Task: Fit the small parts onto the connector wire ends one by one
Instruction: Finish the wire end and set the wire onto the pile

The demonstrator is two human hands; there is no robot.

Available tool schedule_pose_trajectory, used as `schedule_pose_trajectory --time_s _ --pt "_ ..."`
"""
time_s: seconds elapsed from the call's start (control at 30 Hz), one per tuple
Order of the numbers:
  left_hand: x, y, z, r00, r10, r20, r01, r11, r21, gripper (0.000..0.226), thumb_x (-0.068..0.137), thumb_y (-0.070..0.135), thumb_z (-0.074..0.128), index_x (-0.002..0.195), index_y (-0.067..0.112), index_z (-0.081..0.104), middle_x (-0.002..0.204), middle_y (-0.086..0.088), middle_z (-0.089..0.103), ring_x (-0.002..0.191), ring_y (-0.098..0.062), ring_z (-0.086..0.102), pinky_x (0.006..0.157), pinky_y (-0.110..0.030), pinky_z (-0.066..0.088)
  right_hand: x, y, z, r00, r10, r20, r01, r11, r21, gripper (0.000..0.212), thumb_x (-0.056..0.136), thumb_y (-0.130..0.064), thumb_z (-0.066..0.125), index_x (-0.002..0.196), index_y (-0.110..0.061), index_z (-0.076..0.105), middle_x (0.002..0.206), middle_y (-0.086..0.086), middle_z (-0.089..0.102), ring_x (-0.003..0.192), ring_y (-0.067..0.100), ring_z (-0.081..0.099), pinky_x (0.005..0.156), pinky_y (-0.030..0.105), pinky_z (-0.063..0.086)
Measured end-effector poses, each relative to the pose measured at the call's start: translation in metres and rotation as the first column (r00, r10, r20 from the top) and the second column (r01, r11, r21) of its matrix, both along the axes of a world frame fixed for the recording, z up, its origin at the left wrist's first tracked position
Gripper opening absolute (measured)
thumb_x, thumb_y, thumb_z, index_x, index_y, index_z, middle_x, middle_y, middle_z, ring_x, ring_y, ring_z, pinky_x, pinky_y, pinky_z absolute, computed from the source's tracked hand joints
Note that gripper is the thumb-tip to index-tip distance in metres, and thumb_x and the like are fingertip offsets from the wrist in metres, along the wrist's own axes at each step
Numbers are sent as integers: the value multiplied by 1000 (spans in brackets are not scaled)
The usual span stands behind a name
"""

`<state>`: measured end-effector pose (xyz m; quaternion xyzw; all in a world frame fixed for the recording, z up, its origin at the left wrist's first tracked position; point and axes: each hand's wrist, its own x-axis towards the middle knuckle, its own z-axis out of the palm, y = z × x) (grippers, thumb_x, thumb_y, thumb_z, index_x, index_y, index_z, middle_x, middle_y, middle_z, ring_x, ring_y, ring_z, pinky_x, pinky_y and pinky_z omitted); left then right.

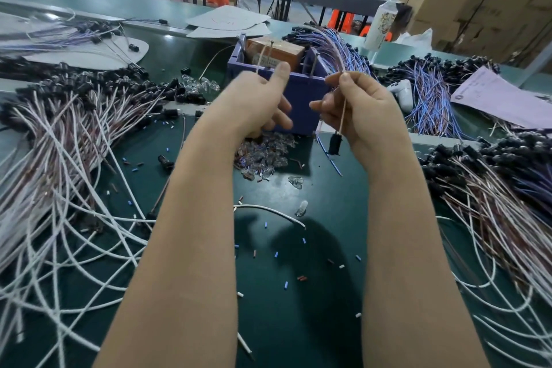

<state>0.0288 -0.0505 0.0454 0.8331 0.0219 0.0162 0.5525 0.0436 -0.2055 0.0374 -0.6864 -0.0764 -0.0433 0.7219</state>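
Right grip (363, 112) pinches connector wire (343, 115) (black connector (334, 144) hanging); left grip (260, 101) blurred.

Between my forearms the green mat (328, 323) offers open passage. The left wire heap (59, 164) and right wire heap (495, 206) close both sides; the blue box (304, 89) and glass bulb pile (263, 155) obstruct ahead.
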Motion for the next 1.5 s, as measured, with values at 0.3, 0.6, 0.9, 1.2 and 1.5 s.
schedule_pose_trajectory --time_s 0.3,0.6,0.9,1.2,1.5 --pt "2 -2 3 979 178 99 -69 748 -660 30 103 31 38 87 16 59 85 4 67 54 -2 46 49 -15 42 -15 2 3 905 330 -269 -421 793 -441 24 95 -9 46 79 -11 63 73 5 73 69 11 69 71 23 55" --pt "-2 1 3 986 103 131 14 732 -681 17 98 9 49 82 10 56 59 4 62 42 -2 38 42 -13 35 -17 24 2 888 416 -195 -449 875 -181 24 99 -28 45 90 -11 60 67 5 70 69 19 70 63 29 59" --pt "-7 4 14 943 162 290 -54 937 -346 15 91 10 57 83 21 62 85 3 71 74 -13 66 66 -28 55 -20 33 10 832 548 -93 -524 829 197 25 100 -14 41 87 -9 62 65 5 69 63 18 70 57 28 58" --pt "-7 13 16 915 362 180 -128 682 -720 26 103 19 36 88 15 57 83 1 67 75 -9 62 73 -24 53 -11 29 -8 807 527 -268 -567 818 -100 17 96 -12 51 81 -8 58 61 2 67 61 13 69 53 20 54" --pt "2 31 7 790 570 225 -361 729 -581 33 103 22 37 78 17 59 64 5 48 47 -2 38 48 -17 31 -4 10 -31 782 443 -438 -579 776 -250 19 98 -19 50 85 -12 63 73 5 73 67 12 70 56 17 53"
